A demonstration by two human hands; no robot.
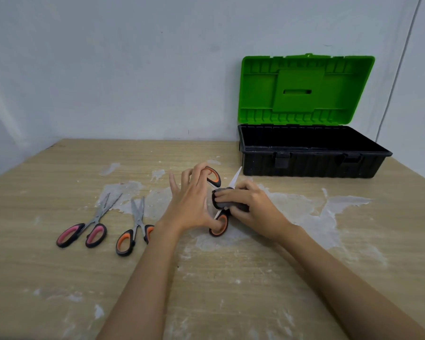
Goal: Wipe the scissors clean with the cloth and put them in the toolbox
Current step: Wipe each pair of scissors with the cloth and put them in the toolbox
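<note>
Near the middle of the frame, the orange-handled scissors (217, 202) are held spread wide open just above the wooden table (231, 278). The left hand (194, 204) has its thumb hooked through the lower loop and a finger through the upper loop, the other fingers fanned out loosely. The right hand (250, 207) pinches a dark grey cloth (225, 201) folded around the blades near the pivot, and one pale blade tip pokes out above the cloth toward the toolbox (312, 153). These scissors look light and rigid, with steel blades that are likely slick and sharp at the edge. The rubbery black-and-orange loops are probably the safe place to hold them, and the cloth should stay between the fingers and the cutting edge. The cloth itself looks soft and thin and wraps easily around the metal. The loops are black outside with orange lining, and the blades appear bright, almost white in the light. The toolbox sits in the upper right of the frame with its green lid (307, 87) standing open against the wall; what shows of the black tray holds nothing. At lower left two more pairs lie flat on the table, apparently waiting: pink-handled scissors (88, 224) and a second orange-handled pair (135, 229), both slightly open and partly on a whitish stain.
</note>
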